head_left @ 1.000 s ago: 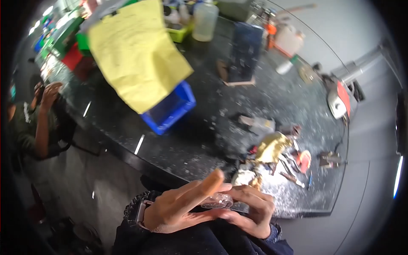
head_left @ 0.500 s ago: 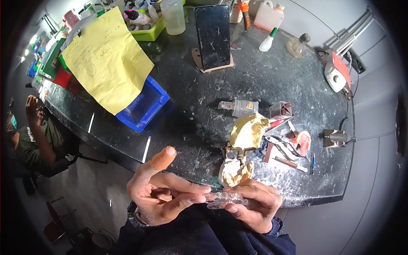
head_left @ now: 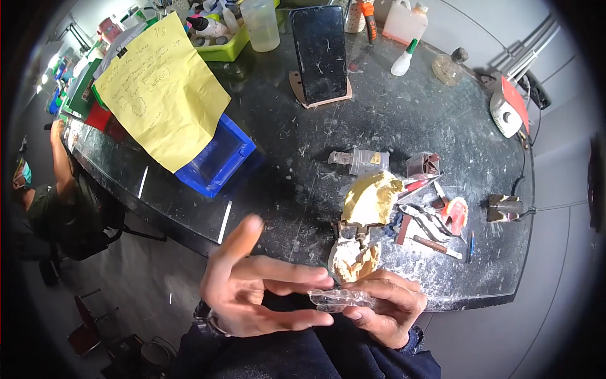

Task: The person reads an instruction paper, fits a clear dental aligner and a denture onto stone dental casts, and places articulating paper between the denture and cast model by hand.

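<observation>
A clear, dental-arch-shaped plastic piece (head_left: 331, 299), like a thin moulded tray, is pinched between the thumb and fingers of my right hand (head_left: 388, 307). My left hand (head_left: 246, 290) is open around its left end, thumb and fingers spread apart; whether a fingertip touches it I cannot tell. Just beyond my hands stands a hinged metal articulator (head_left: 361, 230). It carries a yellow plaster cast (head_left: 372, 197) on its far part and a cream dental cast (head_left: 355, 258) on its near part.
Right of the articulator lie a pink denture-like piece (head_left: 456, 215), a wood-handled knife (head_left: 435, 246) and a blue pencil (head_left: 471, 245). A phone (head_left: 319, 55) stands on a holder at the back. A yellow note (head_left: 164, 95) overlaps a blue bin (head_left: 218, 158). Another person (head_left: 53, 208) sits at far left.
My left hand has let go of the clear plastic piece and its fingers have spread. My right hand keeps hold of the piece, now turned slightly. The other person's arm has moved.
</observation>
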`<state>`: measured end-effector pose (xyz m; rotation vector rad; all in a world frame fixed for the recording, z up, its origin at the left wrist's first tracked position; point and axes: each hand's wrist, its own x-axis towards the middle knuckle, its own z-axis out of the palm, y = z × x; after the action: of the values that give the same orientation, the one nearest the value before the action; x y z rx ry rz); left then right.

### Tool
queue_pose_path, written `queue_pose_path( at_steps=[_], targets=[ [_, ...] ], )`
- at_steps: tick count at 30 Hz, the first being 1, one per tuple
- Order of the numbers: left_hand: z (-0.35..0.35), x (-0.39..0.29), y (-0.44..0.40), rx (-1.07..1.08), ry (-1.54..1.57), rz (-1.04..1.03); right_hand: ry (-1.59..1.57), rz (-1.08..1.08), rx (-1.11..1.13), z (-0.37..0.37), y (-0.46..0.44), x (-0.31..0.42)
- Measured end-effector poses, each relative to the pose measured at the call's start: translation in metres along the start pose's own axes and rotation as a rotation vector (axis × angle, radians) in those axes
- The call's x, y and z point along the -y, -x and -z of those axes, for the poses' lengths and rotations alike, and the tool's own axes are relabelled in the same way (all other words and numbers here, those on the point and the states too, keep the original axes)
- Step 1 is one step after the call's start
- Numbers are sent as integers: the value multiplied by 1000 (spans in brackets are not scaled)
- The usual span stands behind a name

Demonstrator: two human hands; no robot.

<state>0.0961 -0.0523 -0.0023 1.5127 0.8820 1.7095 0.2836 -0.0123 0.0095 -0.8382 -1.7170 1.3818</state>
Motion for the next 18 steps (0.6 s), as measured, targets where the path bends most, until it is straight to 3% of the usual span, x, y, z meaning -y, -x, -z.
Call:
queue_pose_path(
  at_steps=[3, 10, 15, 18],
  targets=[
    [5, 5, -4, 66, -423, -330, -11, -25, -29, 0, 3, 0],
    [-4, 5, 1, -17, -597, -429, 46, 26, -18, 1, 2, 4],
    [0, 15, 5, 9, -208, -420, -59, 29, -61, -1, 6, 1],
    [6, 20, 5, 17, -196, -499, -173, -13, -134, 3, 13, -8]
  ],
)
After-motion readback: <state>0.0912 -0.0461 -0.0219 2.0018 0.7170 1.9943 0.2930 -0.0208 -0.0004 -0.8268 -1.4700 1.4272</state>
